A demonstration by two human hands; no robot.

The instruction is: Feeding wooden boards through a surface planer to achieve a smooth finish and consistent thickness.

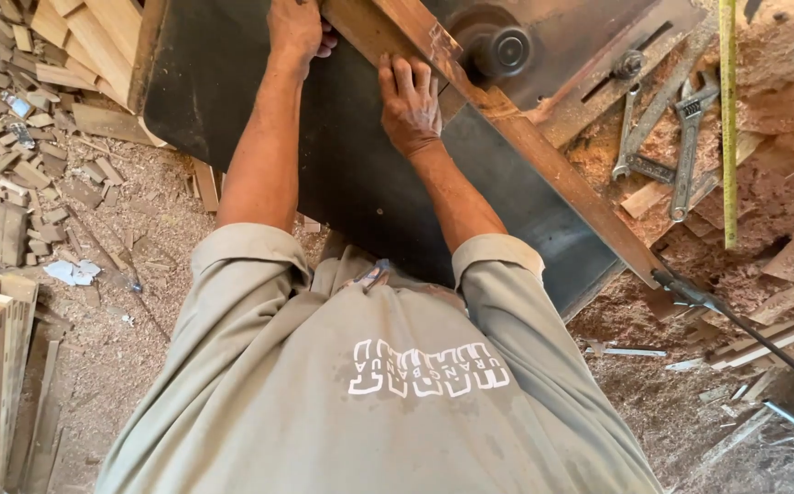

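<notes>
Long wooden plank (507, 128) runs diagonally across the dark saw table (342, 174); right hand (409, 105) lies flat against it, left hand (294, 27) apparently gripping its far end.

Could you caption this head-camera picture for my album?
Both hands, left hand and right hand, press a wooden strip on a dark saw table.

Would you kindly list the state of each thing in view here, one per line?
Left hand: pressed on the wooden strip, fingers out of clear view.
Right hand: flat, fingers spread against the strip.
Wooden strip: lying slantwise across the dark saw table.
Wrenches: lying unused in sawdust.
Tape measure: extended.
Wood offcuts: scattered on the floor.
</notes>
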